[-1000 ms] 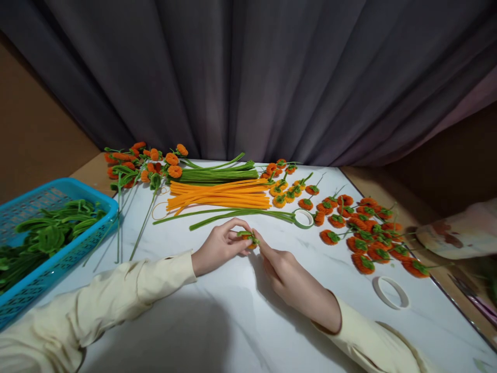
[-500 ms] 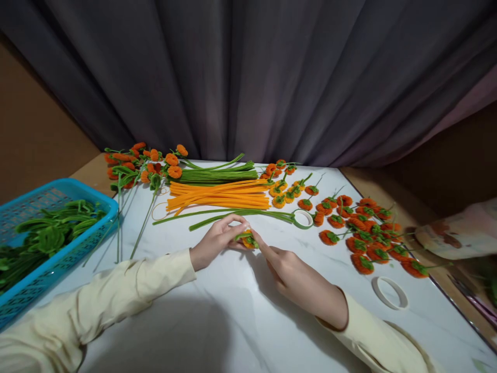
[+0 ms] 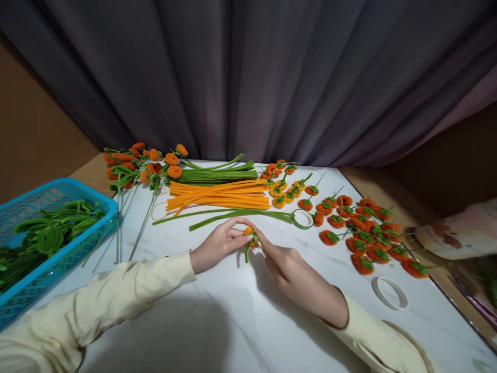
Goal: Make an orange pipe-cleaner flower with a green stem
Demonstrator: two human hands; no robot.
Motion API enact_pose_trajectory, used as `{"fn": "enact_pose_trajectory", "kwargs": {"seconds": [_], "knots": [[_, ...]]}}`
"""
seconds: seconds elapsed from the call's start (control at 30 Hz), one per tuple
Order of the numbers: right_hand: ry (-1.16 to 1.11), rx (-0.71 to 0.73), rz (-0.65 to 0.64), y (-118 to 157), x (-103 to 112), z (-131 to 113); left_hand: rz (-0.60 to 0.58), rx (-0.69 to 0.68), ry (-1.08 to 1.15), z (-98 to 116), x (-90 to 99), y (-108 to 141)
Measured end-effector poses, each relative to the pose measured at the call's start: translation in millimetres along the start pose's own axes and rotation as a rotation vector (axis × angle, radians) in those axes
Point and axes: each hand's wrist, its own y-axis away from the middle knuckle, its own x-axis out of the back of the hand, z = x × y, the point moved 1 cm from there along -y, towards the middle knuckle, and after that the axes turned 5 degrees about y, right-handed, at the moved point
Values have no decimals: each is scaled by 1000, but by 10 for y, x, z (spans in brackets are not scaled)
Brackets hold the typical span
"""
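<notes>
Between the fingertips of both hands is a small yellow-orange pipe cleaner flower (image 3: 249, 231), with a green pipe cleaner end (image 3: 247, 254) hanging down from it. My left hand (image 3: 221, 242) pinches the flower from the left, thumb and index finger bent round it. From the right, my right hand (image 3: 285, 264) presses its fingers against the flower; its lower fingers are curled under and partly hidden. Just beyond the hands lie loose green pipe cleaners (image 3: 233, 213) and a roll of green tape (image 3: 303, 219).
Orange pipe cleaners (image 3: 217, 196) and a green bundle (image 3: 213, 175) lie behind. Yellow flower heads (image 3: 278, 201) and orange flower heads (image 3: 363, 263) spread rightward near a white tape roll (image 3: 390, 293). At left are a blue basket (image 3: 83, 189) of green leaves and stemmed orange flowers (image 3: 171, 159).
The flower has turned in my fingers: its yellow side now shows on top, and the green end that pointed left hangs down. Both hands have stayed nearly in place.
</notes>
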Motion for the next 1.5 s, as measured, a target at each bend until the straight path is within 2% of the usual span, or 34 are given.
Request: {"fn": "enact_pose_trajectory", "kwargs": {"seconds": [0.2,0.33,0.57,0.67,0.77,0.83,0.93,1.0,1.1,1.2,1.33,1.4,1.5], "knots": [[-410,-185,2,-31,20,-55,109,-137,-103,-10,-111,53],[-638,-313,-44,-33,18,-77,75,-100,-108,-27,-113,57],[-812,-375,-73,-45,31,-96,98,-35,-125,-39,-49,55],[-846,-365,-133,-43,114,-70,112,37,16,-49,-36,29],[-743,-350,-195,-31,194,4,150,41,232,-36,-11,-20],[-530,-316,-149,-31,206,85,159,28,351,-16,10,-53],[22,-221,21,-59,147,226,159,72,465,7,28,-84],[344,-177,74,-87,79,313,154,115,505,11,29,-88],[566,-76,107,-122,23,395,116,127,501,6,28,-80],[494,43,193,-133,69,402,90,117,438,-3,32,-66],[96,246,344,-104,167,297,40,143,322,3,14,-41],[-53,322,350,-83,167,229,13,175,275,13,1,-24],[-139,400,324,-66,110,163,-36,222,241,26,-12,1]]}}
